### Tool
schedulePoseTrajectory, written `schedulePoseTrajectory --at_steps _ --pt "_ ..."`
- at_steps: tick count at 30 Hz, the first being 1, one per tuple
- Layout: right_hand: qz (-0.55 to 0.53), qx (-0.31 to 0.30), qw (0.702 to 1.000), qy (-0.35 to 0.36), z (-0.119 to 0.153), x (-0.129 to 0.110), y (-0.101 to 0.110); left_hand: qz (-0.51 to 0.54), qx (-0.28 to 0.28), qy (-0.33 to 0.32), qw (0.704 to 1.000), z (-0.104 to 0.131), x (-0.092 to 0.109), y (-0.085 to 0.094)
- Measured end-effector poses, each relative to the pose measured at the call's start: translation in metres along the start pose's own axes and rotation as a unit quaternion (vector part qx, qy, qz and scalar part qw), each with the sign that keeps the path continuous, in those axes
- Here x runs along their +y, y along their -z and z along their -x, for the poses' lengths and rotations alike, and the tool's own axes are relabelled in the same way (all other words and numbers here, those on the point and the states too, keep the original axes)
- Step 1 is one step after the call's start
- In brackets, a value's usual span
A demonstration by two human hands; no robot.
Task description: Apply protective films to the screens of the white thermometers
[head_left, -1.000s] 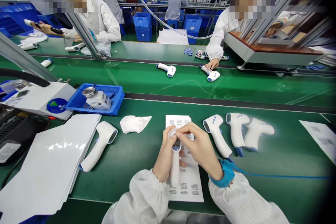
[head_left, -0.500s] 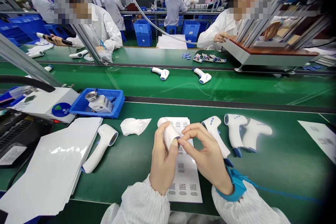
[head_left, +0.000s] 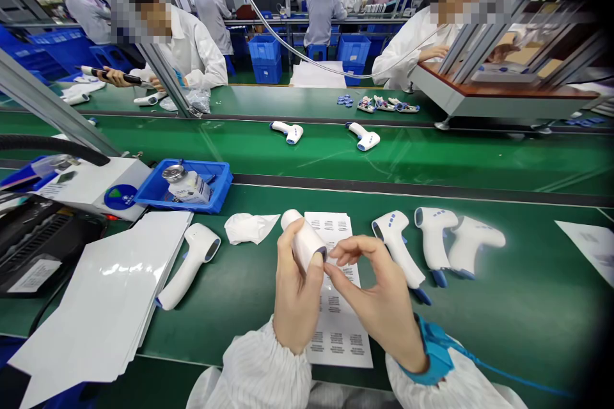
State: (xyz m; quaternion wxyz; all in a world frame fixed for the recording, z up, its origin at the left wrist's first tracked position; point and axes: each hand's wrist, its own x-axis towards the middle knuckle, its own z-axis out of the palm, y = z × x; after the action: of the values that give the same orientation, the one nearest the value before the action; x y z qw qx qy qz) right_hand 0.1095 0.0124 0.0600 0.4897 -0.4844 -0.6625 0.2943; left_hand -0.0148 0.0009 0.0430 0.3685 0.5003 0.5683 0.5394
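A white infrared thermometer (head_left: 303,239) is held over the label sheet, its dark round end facing down and right. My left hand (head_left: 298,294) is wrapped round it, thumb near that end. Beside the end is my right hand (head_left: 377,294), thumb and index finger pinched together at its edge; anything between the fingertips is too small to make out. Under both hands lies a sheet of printed labels (head_left: 338,348). To the right rest a thermometer (head_left: 399,248) and two more, side by side. Another thermometer (head_left: 189,265) lies at the left.
A blue tray (head_left: 223,188) with a bottle, a crumpled white tissue (head_left: 250,228) and stacked white sheets (head_left: 105,294) are at the left. Beyond, two thermometers lie on the green conveyor (head_left: 215,147). Two people in white coats sit across it. A blue wrist cord trails right.
The held thermometer shows more of its dark end, and my right fingertips have shifted slightly. The two thermometers on the conveyor have moved slightly left relative to the table.
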Motion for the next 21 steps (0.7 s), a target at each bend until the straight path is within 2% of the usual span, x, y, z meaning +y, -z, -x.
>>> schedulePoseTrajectory --at_steps 2,11,15,21 --pt "0.008 0.017 1.0 0.0 -0.0038 0.0002 0.0014 -0.003 0.003 -0.012 1.0 0.0012 -0.0011 -0.0004" --pt "-0.013 -0.004 0.997 0.075 -0.0076 -0.0039 0.0028 -0.077 0.019 -0.088 0.993 0.0016 -0.0062 0.0" --pt "-0.047 -0.054 0.997 0.019 -0.0024 -0.0052 0.0004 -0.081 0.025 -0.09 0.992 0.0011 -0.0085 0.0009" --pt "-0.085 -0.094 0.988 -0.085 -0.0026 -0.0085 -0.0006 -0.029 0.011 -0.027 0.999 -0.0014 -0.0028 0.0031"
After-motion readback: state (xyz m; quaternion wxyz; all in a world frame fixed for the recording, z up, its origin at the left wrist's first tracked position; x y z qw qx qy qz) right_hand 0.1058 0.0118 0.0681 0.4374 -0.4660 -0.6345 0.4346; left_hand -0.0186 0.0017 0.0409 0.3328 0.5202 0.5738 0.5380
